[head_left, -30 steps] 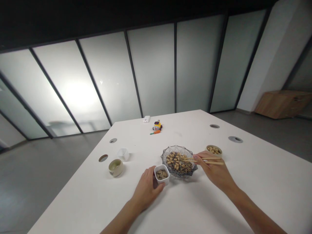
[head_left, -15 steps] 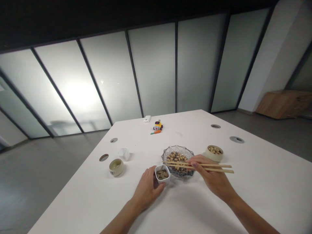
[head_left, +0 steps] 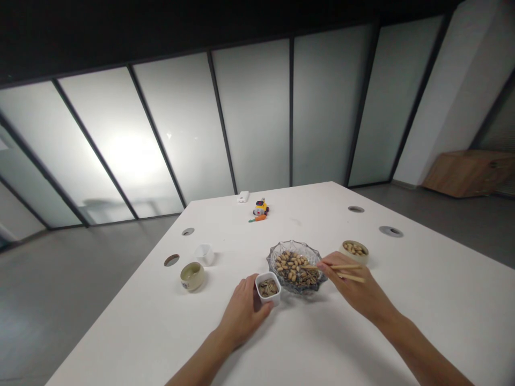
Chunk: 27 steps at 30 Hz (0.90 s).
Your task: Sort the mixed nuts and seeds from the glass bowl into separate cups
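Observation:
My left hand (head_left: 244, 311) is closed around a small white square cup (head_left: 273, 300) that holds striped sunflower seeds (head_left: 267, 288). In my right hand (head_left: 350, 284) is a pair of wooden chopsticks (head_left: 348, 267), their tips down in a clear glass bowl (head_left: 277, 251) with a scalloped rim. Pistachios (head_left: 292, 259) and dark seeds fill the bowl, which sits just right of the white cup. Whether the tips pinch a seed cannot be made out. Behind my right hand stands a cream ceramic cup (head_left: 364, 258) with pistachios in it.
On the left stand another ceramic cup (head_left: 192, 277) and a white square cup (head_left: 204, 255). Farther back lie a yellow toy vehicle (head_left: 260, 208), a toy carrot (head_left: 258, 219) and a white box (head_left: 243, 197). Round holes pierce the white table (head_left: 153, 321) near its sides.
My right hand has shifted slightly right, and the chopstick tips have gone from beside the white cup to the seeds in the glass bowl. My left hand has stayed on the cup.

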Each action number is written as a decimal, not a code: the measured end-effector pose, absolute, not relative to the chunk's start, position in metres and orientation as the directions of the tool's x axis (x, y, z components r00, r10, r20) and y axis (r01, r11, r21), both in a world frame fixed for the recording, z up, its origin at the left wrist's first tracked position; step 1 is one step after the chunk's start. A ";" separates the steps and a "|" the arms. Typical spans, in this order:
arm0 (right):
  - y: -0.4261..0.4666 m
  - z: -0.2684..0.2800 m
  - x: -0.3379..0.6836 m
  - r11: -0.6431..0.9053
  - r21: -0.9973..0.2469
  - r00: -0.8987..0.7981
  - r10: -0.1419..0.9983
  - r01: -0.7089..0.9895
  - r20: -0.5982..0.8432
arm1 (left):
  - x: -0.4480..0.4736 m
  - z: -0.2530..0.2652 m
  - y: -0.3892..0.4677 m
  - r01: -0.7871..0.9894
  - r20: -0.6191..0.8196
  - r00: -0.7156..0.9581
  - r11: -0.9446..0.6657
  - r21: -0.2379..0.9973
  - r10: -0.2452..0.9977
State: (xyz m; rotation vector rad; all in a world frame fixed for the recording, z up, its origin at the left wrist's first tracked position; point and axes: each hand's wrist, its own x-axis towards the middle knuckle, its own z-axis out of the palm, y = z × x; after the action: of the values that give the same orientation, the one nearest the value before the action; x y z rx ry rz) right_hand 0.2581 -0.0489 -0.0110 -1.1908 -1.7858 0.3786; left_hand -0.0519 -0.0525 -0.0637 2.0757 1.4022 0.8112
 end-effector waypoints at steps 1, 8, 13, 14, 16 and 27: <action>-0.049 -0.011 0.258 0.489 -0.674 -0.108 0.845 0.554 0.524 | -0.052 -0.064 -0.052 0.636 0.194 0.293 -0.342 0.692 0.936; -0.049 -0.011 0.261 0.525 -0.644 -0.115 0.816 0.557 0.566 | -0.053 -0.067 -0.052 0.636 0.201 0.295 -0.349 0.688 0.934; -0.049 -0.008 0.262 0.541 -0.602 -0.099 0.786 0.588 0.610 | -0.054 -0.067 -0.052 0.627 0.212 0.300 -0.360 0.691 0.930; -0.049 -0.008 0.261 0.541 -0.601 -0.103 0.787 0.589 0.608 | -0.054 -0.066 -0.052 0.629 0.208 0.298 -0.355 0.692 0.932; -0.049 -0.009 0.260 0.539 -0.613 -0.115 0.797 0.578 0.593 | -0.053 -0.065 -0.052 0.631 0.199 0.295 -0.347 0.694 0.934; -0.049 -0.013 0.260 0.516 -0.663 -0.087 0.819 0.543 0.567 | -0.053 -0.066 -0.052 0.625 0.194 0.291 -0.339 0.703 0.937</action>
State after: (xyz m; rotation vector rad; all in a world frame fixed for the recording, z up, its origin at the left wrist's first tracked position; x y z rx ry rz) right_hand 0.2605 -0.0494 -0.0129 -1.1468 -1.7608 0.3470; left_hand -0.0532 -0.0517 -0.0662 2.0617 1.3916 0.8187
